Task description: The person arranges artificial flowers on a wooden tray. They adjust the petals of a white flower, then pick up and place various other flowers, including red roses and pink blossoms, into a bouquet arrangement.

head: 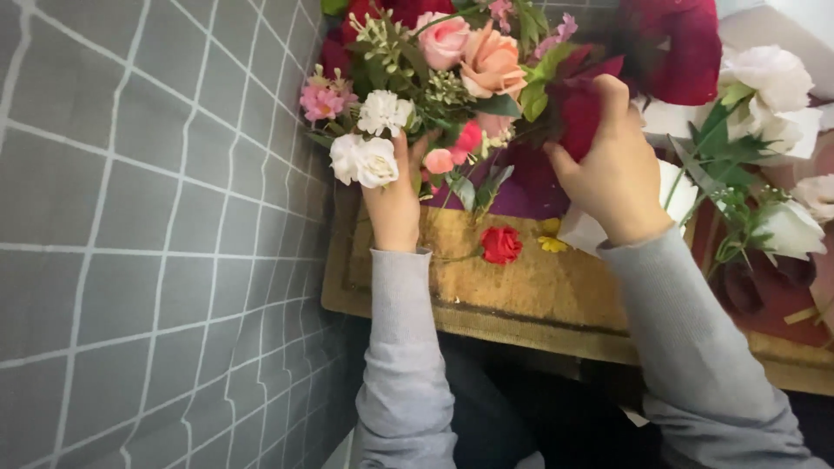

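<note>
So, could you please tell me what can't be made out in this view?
- Left hand: fingertips buried in the bouquet; grip unclear.
- Right hand: fingers hidden in dark red flowers.
- Bouquet top: cut off by the upper edge.
- White flowers: cut off at the right edge.

A: How much of the bouquet (452,78) is showing?

B: Its top is running off the upper edge, and its stems are lying behind the left hand (393,195).

A: And the right hand (608,165)?

B: Its fingertips are disappearing into a dark red bloom (580,108), so the grip is staying unclear.

A: The white roses (769,82)?

B: The right edge is cutting them off, and the bench (521,295) is vanishing under sleeves and flowers.
</note>
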